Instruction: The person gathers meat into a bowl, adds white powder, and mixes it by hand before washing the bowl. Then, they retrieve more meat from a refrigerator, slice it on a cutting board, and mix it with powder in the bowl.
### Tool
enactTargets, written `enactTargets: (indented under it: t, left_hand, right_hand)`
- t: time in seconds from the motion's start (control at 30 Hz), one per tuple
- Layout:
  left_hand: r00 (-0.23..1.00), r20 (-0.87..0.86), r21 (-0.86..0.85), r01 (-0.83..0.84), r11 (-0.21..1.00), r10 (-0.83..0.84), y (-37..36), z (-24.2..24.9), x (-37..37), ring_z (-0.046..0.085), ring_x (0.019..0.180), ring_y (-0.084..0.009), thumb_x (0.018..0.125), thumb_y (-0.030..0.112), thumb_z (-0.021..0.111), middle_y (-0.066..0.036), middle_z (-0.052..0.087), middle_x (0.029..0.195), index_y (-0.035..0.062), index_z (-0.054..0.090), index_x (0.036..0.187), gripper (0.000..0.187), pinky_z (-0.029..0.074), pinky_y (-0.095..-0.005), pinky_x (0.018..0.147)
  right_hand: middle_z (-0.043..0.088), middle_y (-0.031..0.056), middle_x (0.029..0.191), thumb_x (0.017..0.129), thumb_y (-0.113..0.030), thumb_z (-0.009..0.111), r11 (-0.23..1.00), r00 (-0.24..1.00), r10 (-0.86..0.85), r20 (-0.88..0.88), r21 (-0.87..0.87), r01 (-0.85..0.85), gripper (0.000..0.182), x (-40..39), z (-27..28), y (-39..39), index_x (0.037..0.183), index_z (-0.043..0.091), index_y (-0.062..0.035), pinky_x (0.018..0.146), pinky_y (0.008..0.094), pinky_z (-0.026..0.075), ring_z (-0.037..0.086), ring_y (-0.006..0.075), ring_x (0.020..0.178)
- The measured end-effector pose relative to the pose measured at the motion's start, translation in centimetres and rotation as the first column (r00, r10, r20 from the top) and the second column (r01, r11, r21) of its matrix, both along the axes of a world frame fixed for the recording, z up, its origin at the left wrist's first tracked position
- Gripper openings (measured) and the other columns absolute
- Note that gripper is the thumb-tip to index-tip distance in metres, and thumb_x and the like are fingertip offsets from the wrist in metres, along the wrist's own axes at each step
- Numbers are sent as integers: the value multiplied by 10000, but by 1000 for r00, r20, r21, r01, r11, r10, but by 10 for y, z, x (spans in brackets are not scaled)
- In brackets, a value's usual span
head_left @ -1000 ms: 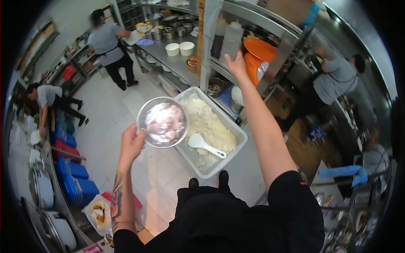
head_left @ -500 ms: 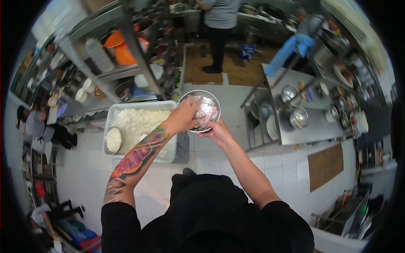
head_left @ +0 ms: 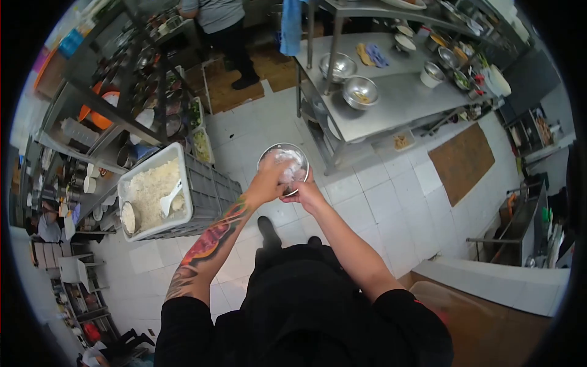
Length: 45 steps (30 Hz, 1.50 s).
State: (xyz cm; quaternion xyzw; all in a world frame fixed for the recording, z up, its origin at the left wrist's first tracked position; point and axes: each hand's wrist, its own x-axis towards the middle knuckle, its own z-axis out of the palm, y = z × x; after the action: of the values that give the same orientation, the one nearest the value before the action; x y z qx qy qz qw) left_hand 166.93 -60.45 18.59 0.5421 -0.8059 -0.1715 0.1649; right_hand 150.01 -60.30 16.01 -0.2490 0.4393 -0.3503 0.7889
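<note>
A round metal bowl [head_left: 264, 160] is held in front of my body, with pale, flour-dusted pieces [head_left: 292, 166] inside it. My right hand [head_left: 306, 194] grips the bowl at its near right rim. My left hand [head_left: 271, 178], at the end of the tattooed arm, reaches over the left rim into the bowl, its fingers at the pale pieces; whether they grip any is too small to tell. To the left stands a white tub of flour [head_left: 153, 186] on grey crates, with a white scoop [head_left: 170, 199] and a small round container [head_left: 129, 218] in it.
A steel table [head_left: 391, 101] at the upper right carries metal bowls [head_left: 361, 92], cloths and dishes. Steel shelving [head_left: 116, 116] with containers stands at the upper left. A person [head_left: 221, 30] stands at the far counter. A brown mat [head_left: 461, 164] lies on the floor at right.
The view has turned to the right, so the flour tub now sits farther left and the steel table nearer the centre. The white scoop has come into sight. Both hands remain at the bowl.
</note>
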Motion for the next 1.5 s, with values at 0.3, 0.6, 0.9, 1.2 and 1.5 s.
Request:
enactTargets:
  t: [0.3, 0.6, 0.9, 1.2, 1.5]
  left_hand:
    - [964, -249, 76, -79, 994, 95, 22, -35, -69, 497, 1191, -442, 692, 155, 792, -225, 465, 1280, 212, 608, 1274, 613, 477, -468, 976]
    - [948, -273, -14, 163, 986, -161, 19, -34, -59, 438, 1271, -453, 654, 151, 811, -263, 406, 1397, 131, 479, 1388, 806, 430, -464, 1032]
    - [988, -87, -11, 125, 992, -126, 21, -38, -78, 529, 1111, -389, 656, 160, 807, -161, 534, 1196, 112, 593, 1222, 607, 505, -456, 855]
    - [937, -283, 155, 256, 954, -205, 9, -38, -53, 448, 1218, -449, 582, 217, 859, -179, 482, 1295, 149, 560, 1335, 813, 397, -523, 1024]
    - [972, 180, 83, 138, 987, -151, 30, -20, -84, 497, 1195, -415, 635, 202, 845, -178, 521, 1244, 168, 565, 1289, 713, 486, -495, 945]
  right_hand:
    - [430, 203, 1397, 823, 74, 514, 999, 998, 7, 55, -44, -5, 949, -57, 6, 47, 1541, 11, -289, 656, 456, 649, 660, 365, 1040]
    - [444, 221, 1373, 795, 91, 515, 982, 980, -181, 83, -41, 185, 986, -64, -12, 64, 1536, 7, -314, 674, 478, 649, 675, 390, 975]
    - [431, 237, 1389, 809, 77, 496, 963, 957, -270, 103, 20, 270, 962, -38, -13, 93, 1537, -6, -301, 653, 471, 644, 698, 394, 878]
    - [377, 192, 1461, 775, 92, 478, 958, 956, -279, 90, -43, 284, 1029, -49, 0, 90, 1550, -29, -356, 687, 487, 646, 642, 401, 1066]
    - [373, 224, 1422, 787, 110, 458, 966, 960, -260, 103, 23, 259, 923, -47, -15, 86, 1520, 53, -278, 681, 480, 652, 675, 412, 955]
